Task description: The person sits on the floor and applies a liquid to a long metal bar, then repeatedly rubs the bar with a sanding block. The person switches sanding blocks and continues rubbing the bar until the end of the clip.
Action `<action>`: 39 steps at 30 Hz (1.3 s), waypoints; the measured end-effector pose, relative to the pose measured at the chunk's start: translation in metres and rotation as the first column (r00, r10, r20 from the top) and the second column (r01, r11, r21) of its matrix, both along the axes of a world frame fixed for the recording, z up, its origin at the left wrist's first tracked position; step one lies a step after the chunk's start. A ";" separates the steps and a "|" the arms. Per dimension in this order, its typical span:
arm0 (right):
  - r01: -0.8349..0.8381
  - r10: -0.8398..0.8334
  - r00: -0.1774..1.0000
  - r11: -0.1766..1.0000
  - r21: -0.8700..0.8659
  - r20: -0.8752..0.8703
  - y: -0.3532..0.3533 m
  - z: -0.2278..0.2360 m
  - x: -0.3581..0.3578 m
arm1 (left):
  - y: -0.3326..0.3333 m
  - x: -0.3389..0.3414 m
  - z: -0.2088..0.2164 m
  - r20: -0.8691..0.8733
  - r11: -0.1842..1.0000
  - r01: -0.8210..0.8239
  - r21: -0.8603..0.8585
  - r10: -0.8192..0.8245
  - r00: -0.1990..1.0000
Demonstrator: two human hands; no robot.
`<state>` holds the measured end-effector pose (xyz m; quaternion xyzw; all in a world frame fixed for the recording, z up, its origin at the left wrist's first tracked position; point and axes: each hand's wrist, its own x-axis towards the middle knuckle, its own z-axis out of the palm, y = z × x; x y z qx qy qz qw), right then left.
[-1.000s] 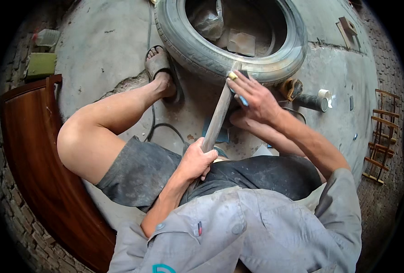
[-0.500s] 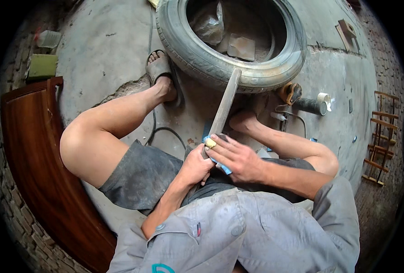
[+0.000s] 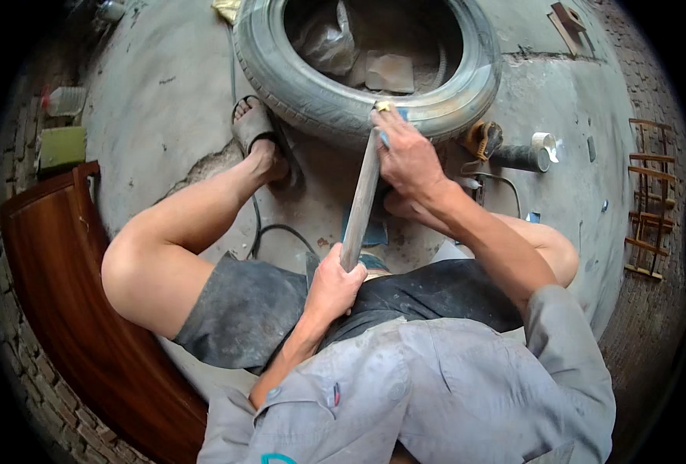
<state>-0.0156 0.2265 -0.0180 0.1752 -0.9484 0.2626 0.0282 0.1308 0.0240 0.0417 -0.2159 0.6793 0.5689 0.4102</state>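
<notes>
My left hand [image 3: 333,286] is closed round the near end of a long, greyish wooden bar [image 3: 364,193], in front of my lap. The bar slopes up and away toward a worn tyre [image 3: 466,97] lying flat on the floor. At its far end my right hand [image 3: 411,161] presses a folded blue sheet, which looks like sandpaper [image 3: 384,140], against the wood. A yellow wrap [image 3: 383,106] covers a fingertip of that hand. The bar's far tip is partly hidden behind my right fingers, close to the tyre's near rim.
Inside the tyre lie a clear plastic bag [image 3: 331,50] and a square pale piece [image 3: 389,72]. A yellow-and-black power tool [image 3: 480,141], a dark cylinder [image 3: 522,158] and a white tape roll [image 3: 544,145] sit right. A brown wooden panel [image 3: 72,286] stands left; wooden frames [image 3: 650,197] are far right.
My right hand has slid with the blue sheet along the bar, away from my left hand to the far end. My left hand keeps its grip on the near end.
</notes>
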 end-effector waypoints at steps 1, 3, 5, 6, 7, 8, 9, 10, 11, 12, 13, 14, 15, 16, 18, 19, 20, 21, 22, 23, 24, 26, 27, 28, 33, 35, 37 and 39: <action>-0.062 0.064 0.998 0.992 0.110 -0.018 -0.002 0.001 0.006 | -0.002 0.003 -0.003 -0.032 1.000 -0.003 0.022 0.003 0.999; -0.001 0.001 1.000 1.000 -0.016 -0.012 -0.022 0.018 0.051 | -0.003 0.004 -0.002 -0.001 1.000 -0.009 0.024 0.009 1.000; -0.083 0.084 0.996 0.996 -0.041 0.030 -0.036 0.029 0.091 | -0.002 0.012 -0.013 -0.116 0.999 0.016 -0.050 -0.022 0.993; -0.028 0.029 0.999 0.997 -0.068 0.022 -0.035 0.023 0.080 | -0.005 0.012 -0.018 -0.108 0.998 0.009 -0.054 -0.014 0.994; 0.038 -0.036 0.999 0.996 -0.085 0.031 -0.029 0.018 0.060 | -0.003 0.009 -0.013 -0.084 0.999 0.011 -0.049 -0.015 0.996; 0.106 -0.102 0.994 0.990 -0.096 0.045 -0.021 0.014 0.039 | -0.001 0.006 -0.008 -0.055 0.999 0.015 -0.039 -0.017 0.998; 0.112 -0.113 0.994 0.987 -0.115 0.001 -0.015 0.009 0.013 | 0.000 0.003 -0.005 -0.014 0.999 0.016 -0.028 -0.017 1.000; 0.153 -0.155 0.988 0.978 -0.144 -0.005 -0.022 0.003 -0.001 | -0.002 -0.003 0.002 0.007 1.000 0.011 -0.004 -0.011 1.000; 0.156 -0.159 0.987 0.976 -0.149 -0.005 -0.023 0.004 0.010 | -0.001 0.000 -0.001 -0.002 1.000 -0.001 0.008 0.001 1.000; 0.160 -0.163 0.987 0.975 -0.155 -0.006 -0.025 0.008 0.031 | 0.000 0.006 -0.006 -0.011 1.000 -0.014 0.020 0.014 1.000; 0.135 -0.137 0.991 0.982 -0.128 -0.008 -0.034 0.015 0.056 | -0.004 0.007 -0.010 -0.012 1.000 -0.007 0.022 0.007 1.000; 0.063 -0.063 0.998 0.987 -0.148 0.006 -0.042 0.027 0.080 | -0.006 0.007 -0.010 -0.010 1.000 -0.002 0.026 0.002 1.000; 0.052 -0.050 0.999 0.983 -0.174 0.011 -0.041 0.027 0.077 | -0.004 0.005 -0.007 -0.010 1.000 0.013 0.003 -0.013 1.000; 0.058 -0.054 0.998 0.980 -0.188 0.026 -0.039 0.028 0.080 | -0.003 0.002 -0.006 -0.017 1.000 0.002 0.014 -0.001 1.000; 0.179 -0.178 0.984 0.968 -0.177 0.019 -0.027 0.013 0.038 | -0.001 0.002 -0.004 -0.009 0.999 -0.008 0.038 0.008 1.000; 0.233 -0.215 0.971 0.948 -0.218 0.104 -0.025 0.010 0.013 | -0.001 -0.001 0.000 0.029 1.000 0.005 0.022 -0.006 1.000; 0.255 -0.237 0.965 0.944 -0.210 0.110 -0.025 0.013 0.018 | -0.001 -0.001 0.001 0.045 0.999 -0.002 0.040 0.000 0.999; 0.278 -0.259 0.959 0.939 -0.201 0.116 -0.028 0.017 0.029 | 0.000 0.002 0.001 0.062 0.998 -0.009 0.058 0.006 0.998; 0.269 -0.250 0.962 0.938 -0.218 0.112 -0.040 0.024 0.033 | -0.003 0.001 0.005 0.062 0.998 -0.045 0.054 0.041 0.997; 0.188 -0.195 0.981 0.966 -0.180 -0.023 -0.039 0.019 0.058 | -0.002 0.002 -0.006 0.066 0.998 -0.019 0.061 0.015 0.998; 0.144 -0.151 0.988 0.975 -0.169 -0.026 -0.045 0.024 0.080 | 0.001 0.000 0.000 0.056 0.996 -0.042 0.072 0.038 0.998; 0.120 -0.121 0.993 0.969 -0.215 0.008 -0.046 0.029 0.085 | 0.000 0.002 0.005 0.055 0.999 -0.034 0.027 0.033 0.998; 0.186 -0.186 0.982 0.957 -0.224 0.019 -0.044 0.022 0.067 | 0.001 -0.004 0.004 0.044 0.999 -0.033 0.025 0.032 0.999; 0.267 -0.264 0.964 0.937 -0.225 0.041 -0.034 0.017 0.039 | 0.002 -0.003 0.005 0.064 0.999 -0.028 0.041 0.026 0.998; 0.232 -0.232 0.972 0.954 -0.191 0.023 -0.045 0.018 0.056 | -0.002 -0.003 0.003 0.111 0.997 -0.032 0.072 0.024 0.994; 0.137 -0.137 0.991 0.975 -0.177 0.012 -0.049 0.026 0.087 | -0.004 0.000 0.001 0.131 0.997 -0.032 0.074 0.022 0.991; 0.142 -0.149 0.988 0.974 -0.176 -0.027 -0.042 0.021 0.074 | -0.002 -0.003 -0.003 0.114 0.997 -0.040 0.068 0.032 0.993; 0.261 -0.266 0.964 0.947 -0.186 -0.001 -0.026 0.001 0.019 | 0.002 -0.004 0.001 0.145 0.998 -0.034 0.055 0.025 0.989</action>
